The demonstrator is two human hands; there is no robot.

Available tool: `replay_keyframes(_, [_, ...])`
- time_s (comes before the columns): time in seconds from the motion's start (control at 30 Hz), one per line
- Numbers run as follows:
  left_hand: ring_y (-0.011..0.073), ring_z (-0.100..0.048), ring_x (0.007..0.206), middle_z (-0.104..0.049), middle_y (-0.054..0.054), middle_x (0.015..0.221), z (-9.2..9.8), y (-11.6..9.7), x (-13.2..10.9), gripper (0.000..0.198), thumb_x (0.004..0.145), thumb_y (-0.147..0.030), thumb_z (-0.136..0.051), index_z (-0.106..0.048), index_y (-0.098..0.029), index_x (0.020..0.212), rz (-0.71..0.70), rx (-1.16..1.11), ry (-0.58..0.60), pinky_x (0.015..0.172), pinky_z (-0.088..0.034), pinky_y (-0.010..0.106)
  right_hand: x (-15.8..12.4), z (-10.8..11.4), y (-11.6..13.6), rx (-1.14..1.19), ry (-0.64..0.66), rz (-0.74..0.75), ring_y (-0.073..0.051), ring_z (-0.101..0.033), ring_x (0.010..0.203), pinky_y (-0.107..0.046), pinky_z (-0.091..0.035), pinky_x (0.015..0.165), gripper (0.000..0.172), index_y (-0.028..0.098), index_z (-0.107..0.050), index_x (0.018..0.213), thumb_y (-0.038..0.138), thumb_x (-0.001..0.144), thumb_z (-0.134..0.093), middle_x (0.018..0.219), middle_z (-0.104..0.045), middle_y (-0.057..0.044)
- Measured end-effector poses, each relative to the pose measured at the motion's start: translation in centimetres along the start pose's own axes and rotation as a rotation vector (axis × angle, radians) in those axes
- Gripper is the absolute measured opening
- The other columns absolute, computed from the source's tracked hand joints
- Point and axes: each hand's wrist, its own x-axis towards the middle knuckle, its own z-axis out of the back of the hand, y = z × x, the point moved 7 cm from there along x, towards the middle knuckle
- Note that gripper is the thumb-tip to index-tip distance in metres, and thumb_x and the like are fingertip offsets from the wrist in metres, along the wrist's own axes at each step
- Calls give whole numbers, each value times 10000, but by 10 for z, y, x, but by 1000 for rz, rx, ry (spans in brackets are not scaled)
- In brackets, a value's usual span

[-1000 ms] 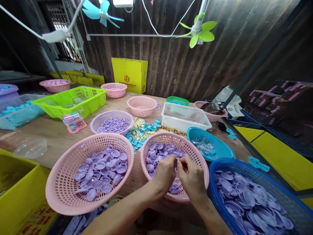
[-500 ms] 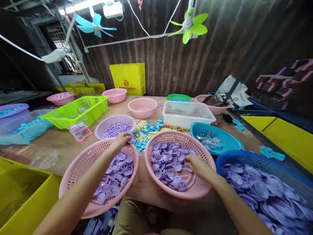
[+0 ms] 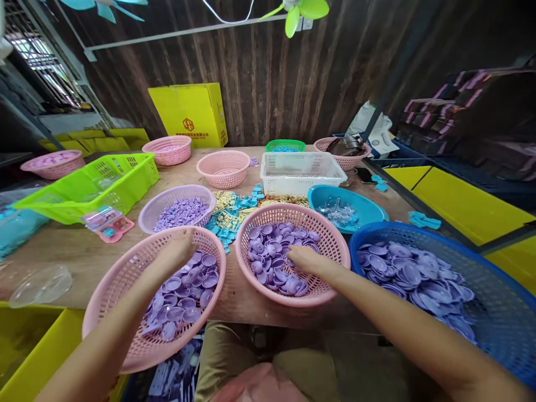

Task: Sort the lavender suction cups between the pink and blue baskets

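My left hand hovers over the far part of the left pink basket, which holds several purple round caps. Its fingers curl down behind the back of the hand, so what they hold is hidden. My right hand rests inside the middle pink basket, its fingers pinched together on a purple cap among several others.
A blue basket of larger purple pieces stands at the right. Behind are a lilac bowl, a teal bowl, a white crate, a green crate, more pink baskets and a yellow box. A clear lid lies left.
Both hands parted from the middle basket. My left hand went to the left basket's far rim, then dipped inside. My right hand shifted left within the middle basket. The camera tilted down.
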Motion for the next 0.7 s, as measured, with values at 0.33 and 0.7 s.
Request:
replay_keyframes(0.33, [181, -586, 916, -468, 141, 1267, -56, -144, -71, 600, 764, -366, -593, -377, -203, 1300, -92, -1409, 309, 805, -472, 318, -37, 73, 13, 318, -333, 71, -123, -538, 654, -225, -389, 604, 142, 152, -636, 710, 167, 791, -520, 732, -601, -27])
replay_keyframes(0.7, [101, -586, 540, -593, 28, 660, -87, -149, -55, 110, 773, -158, -516, -489, -134, 877, 246, -1968, 301, 478, -436, 173, -3, 54, -12, 366, -241, 29, -131, -575, 642, -223, -413, 624, 219, 162, -686, 754, 102, 737, -476, 668, -652, -11])
